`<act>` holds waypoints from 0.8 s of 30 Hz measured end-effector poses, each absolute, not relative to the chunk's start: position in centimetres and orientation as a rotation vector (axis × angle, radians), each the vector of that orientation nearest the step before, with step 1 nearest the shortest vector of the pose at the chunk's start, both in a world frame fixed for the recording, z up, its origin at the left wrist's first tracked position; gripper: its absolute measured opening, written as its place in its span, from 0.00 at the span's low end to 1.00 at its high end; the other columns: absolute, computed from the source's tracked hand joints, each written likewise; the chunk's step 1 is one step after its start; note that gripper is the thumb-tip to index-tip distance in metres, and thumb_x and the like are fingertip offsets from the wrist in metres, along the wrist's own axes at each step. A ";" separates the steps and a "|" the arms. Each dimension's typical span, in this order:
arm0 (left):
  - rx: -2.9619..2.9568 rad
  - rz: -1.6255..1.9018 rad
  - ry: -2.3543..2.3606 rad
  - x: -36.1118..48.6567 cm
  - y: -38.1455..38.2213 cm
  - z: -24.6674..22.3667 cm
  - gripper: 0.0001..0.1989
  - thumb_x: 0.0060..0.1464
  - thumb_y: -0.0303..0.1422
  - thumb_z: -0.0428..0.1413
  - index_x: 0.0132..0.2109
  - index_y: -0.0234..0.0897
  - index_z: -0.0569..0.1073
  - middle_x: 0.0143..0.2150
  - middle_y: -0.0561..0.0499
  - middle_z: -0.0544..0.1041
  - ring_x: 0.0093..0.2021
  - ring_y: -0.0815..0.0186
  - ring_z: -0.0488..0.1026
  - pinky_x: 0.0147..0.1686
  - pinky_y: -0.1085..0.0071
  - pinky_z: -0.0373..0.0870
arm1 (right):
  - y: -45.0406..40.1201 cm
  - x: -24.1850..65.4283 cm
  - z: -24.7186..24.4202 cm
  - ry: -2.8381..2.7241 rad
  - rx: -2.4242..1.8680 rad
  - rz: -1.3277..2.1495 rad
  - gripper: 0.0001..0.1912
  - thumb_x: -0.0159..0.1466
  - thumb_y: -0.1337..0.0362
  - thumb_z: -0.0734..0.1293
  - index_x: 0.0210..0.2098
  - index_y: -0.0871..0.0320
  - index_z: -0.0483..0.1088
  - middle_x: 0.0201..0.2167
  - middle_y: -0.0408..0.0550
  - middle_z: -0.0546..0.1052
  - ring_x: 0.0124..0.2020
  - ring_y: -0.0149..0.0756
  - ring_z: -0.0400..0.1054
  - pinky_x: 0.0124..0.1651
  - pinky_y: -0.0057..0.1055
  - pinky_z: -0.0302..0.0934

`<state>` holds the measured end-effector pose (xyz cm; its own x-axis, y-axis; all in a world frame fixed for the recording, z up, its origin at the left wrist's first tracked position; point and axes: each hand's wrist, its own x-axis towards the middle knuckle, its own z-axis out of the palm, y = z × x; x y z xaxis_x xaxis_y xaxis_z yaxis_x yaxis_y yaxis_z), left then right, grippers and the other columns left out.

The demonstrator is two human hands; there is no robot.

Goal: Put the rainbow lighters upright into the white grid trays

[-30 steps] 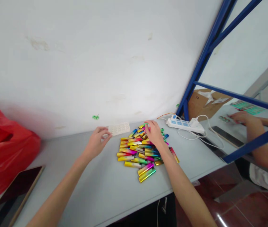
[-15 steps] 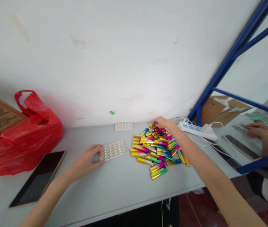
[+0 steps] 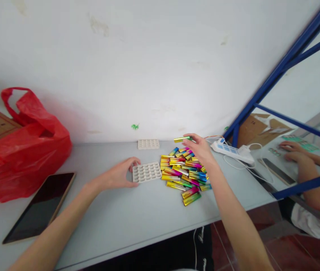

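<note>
My left hand (image 3: pixel 122 174) grips the left edge of a white tray with rows of round hollows (image 3: pixel 147 172), thumb at its near corner and fingers at the far one. Between the fingertips of my right hand (image 3: pixel 198 147) is a shiny yellow-green tube (image 3: pixel 182 139), held level above the far edge of a pile of tubes. That pile of metallic, many-coloured tubes (image 3: pixel 181 169) lies just right of the tray. A second white tray (image 3: pixel 148 144) lies against the wall, behind the first.
A red plastic bag (image 3: pixel 35 146) and a dark tablet (image 3: pixel 40 207) are on the left. At right are a white power strip (image 3: pixel 233 152) with cables and a blue metal frame (image 3: pixel 257 98). Beyond it, another person's arms (image 3: pixel 307 162) rest on a table.
My right hand has come up from the far side of the pile with a yellow-green tube. The tray and my left hand are now closer to the pile. The camera view has shifted slightly.
</note>
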<state>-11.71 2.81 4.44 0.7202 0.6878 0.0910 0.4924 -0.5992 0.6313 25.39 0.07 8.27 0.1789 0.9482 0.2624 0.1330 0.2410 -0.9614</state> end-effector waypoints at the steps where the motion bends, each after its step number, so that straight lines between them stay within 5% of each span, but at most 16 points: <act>1: 2.341 0.465 0.893 -11.8 2.7 4.1 0.31 0.43 0.39 0.67 0.55 0.42 0.68 0.49 0.50 0.76 0.46 0.58 0.76 0.48 0.64 0.74 | -0.4 23.7 8.3 -1.110 -1.042 0.933 0.18 0.58 0.56 0.77 0.46 0.53 0.76 0.37 0.42 0.78 0.41 0.36 0.75 0.50 0.36 0.72; 4: 2.366 0.549 0.904 -11.9 2.1 3.2 0.34 0.44 0.39 0.68 0.58 0.42 0.67 0.49 0.49 0.76 0.47 0.58 0.76 0.51 0.62 0.74 | -0.9 18.9 8.4 -0.841 -0.828 1.117 0.17 0.55 0.56 0.80 0.40 0.54 0.77 0.37 0.41 0.78 0.38 0.31 0.73 0.51 0.32 0.72; 10: 2.378 0.595 0.932 -11.7 1.2 2.6 0.37 0.47 0.40 0.69 0.62 0.41 0.65 0.51 0.47 0.76 0.48 0.56 0.76 0.51 0.61 0.74 | -0.6 12.1 8.0 -0.878 -0.726 1.365 0.21 0.60 0.45 0.75 0.41 0.51 0.68 0.34 0.39 0.77 0.31 0.31 0.71 0.36 0.32 0.71; 13: 2.404 0.617 0.915 -11.9 1.2 2.6 0.39 0.46 0.42 0.70 0.63 0.42 0.65 0.55 0.45 0.76 0.52 0.53 0.76 0.56 0.58 0.72 | -0.9 10.1 7.0 -1.036 -0.784 1.419 0.22 0.62 0.42 0.72 0.41 0.50 0.65 0.23 0.33 0.66 0.19 0.26 0.57 0.22 0.24 0.57; 16: 2.474 0.616 0.911 -12.2 1.5 2.6 0.42 0.42 0.47 0.72 0.61 0.43 0.68 0.59 0.43 0.74 0.58 0.48 0.73 0.60 0.53 0.69 | -1.3 8.8 5.5 -1.187 -1.002 1.265 0.22 0.66 0.40 0.66 0.36 0.52 0.64 0.20 0.32 0.57 0.17 0.26 0.47 0.20 0.25 0.43; 24: 2.521 0.562 1.018 -12.2 2.1 2.8 0.32 0.37 0.54 0.72 0.43 0.39 0.74 0.46 0.46 0.74 0.48 0.49 0.73 0.52 0.54 0.70 | -2.5 7.6 3.8 -1.427 -1.342 0.557 0.28 0.69 0.46 0.62 0.20 0.55 0.54 0.18 0.36 0.55 0.24 0.29 0.51 0.29 0.31 0.43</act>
<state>-12.16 2.12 2.78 0.6606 0.7164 0.2247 0.5717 -0.6740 0.4679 7.63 -2.46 3.78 0.1803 0.9135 0.3648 0.4250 0.2621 -0.8664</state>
